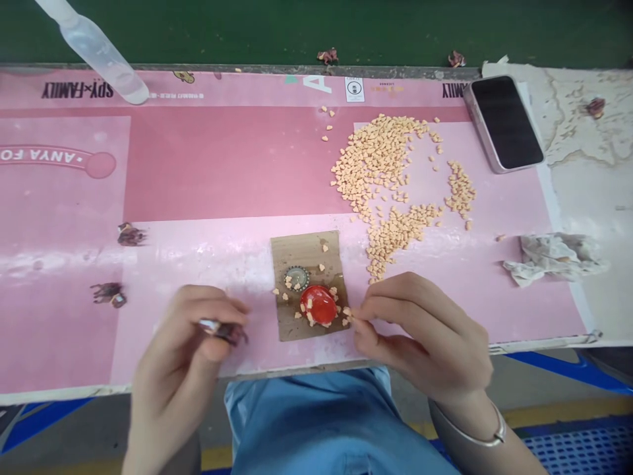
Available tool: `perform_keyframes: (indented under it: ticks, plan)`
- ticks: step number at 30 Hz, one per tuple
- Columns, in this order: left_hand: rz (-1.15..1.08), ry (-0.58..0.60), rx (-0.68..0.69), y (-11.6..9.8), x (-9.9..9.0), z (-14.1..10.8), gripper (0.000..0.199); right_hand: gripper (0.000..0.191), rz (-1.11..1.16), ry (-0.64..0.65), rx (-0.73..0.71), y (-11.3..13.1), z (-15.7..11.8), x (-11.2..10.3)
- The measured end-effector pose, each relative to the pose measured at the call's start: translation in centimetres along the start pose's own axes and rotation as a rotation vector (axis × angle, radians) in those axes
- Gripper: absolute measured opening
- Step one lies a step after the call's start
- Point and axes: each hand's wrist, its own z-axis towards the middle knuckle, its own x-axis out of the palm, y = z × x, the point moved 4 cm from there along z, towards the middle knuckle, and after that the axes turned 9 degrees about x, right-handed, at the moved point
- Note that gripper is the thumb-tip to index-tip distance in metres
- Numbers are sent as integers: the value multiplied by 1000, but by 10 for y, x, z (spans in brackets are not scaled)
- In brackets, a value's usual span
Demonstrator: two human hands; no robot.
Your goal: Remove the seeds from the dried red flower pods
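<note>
Between the thumb and fingers of my left hand (185, 349) is a small dark reddish-brown figure (227, 331), held left of a brown cardboard piece (306, 247). My right hand (420, 336) pinches a tiny beige piece (347, 312) at the cardboard's right edge. On the cardboard lie a red dish (320, 305) with a glossy surface, a metal bottle cap (297, 278) and several beige bits. A large spread of the same beige pieces (376, 155) covers the mat beyond my right hand.
Two more dark figures (131, 235) lie at the left. A phone (504, 123) rests at the back right, above a crumpled tissue (556, 257). A translucent bottle (103, 56) lies at the back left. The pink mat (222, 165) ends at the table's front edge.
</note>
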Motion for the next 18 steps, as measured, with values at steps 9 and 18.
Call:
perform_keyframes:
  ticks: [9,18]
  plan:
    - [-515,362,-203,-18,39,1,45,21,108,90,78,24,-3,-1]
    - [-611,356,-368,-15,50,-1,48,10,80,139,74,27,-14,4]
